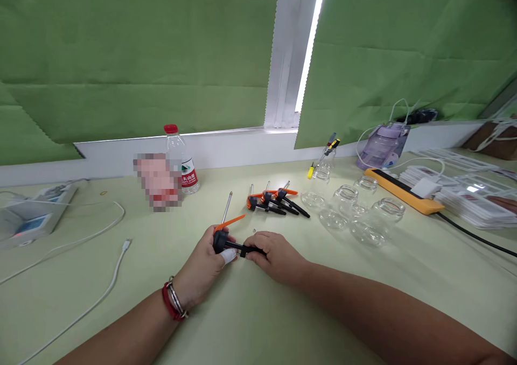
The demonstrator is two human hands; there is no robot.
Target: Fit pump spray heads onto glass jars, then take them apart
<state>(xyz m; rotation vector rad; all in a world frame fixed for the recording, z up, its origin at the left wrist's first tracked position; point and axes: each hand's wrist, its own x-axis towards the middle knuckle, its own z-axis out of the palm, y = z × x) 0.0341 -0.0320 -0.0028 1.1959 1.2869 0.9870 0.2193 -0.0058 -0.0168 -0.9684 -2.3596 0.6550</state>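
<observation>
My left hand (202,265), its thumb tip wrapped in white, is closed around the round black head of a black-and-orange device (220,241). A thin metal rod points up from that head, beside a flat orange lever slanting to the right. My right hand (278,257) pinches the black arm at the device's right end. Its fingertips partly hide the grip. Just beyond my hands lie three similar devices (274,199) side by side, with orange levers, metal rods and black arms. A tiny clear piece (254,230) rests near my right fingers.
Several clear glass jars (374,230) stand on the right, one holding screwdrivers (332,145). An orange power strip (404,192) and stacked clear-and-white trays (472,198) lie beyond. A water bottle (188,174) and a blurred pink item (158,179) are at the back. A white cable (115,273) crosses the left.
</observation>
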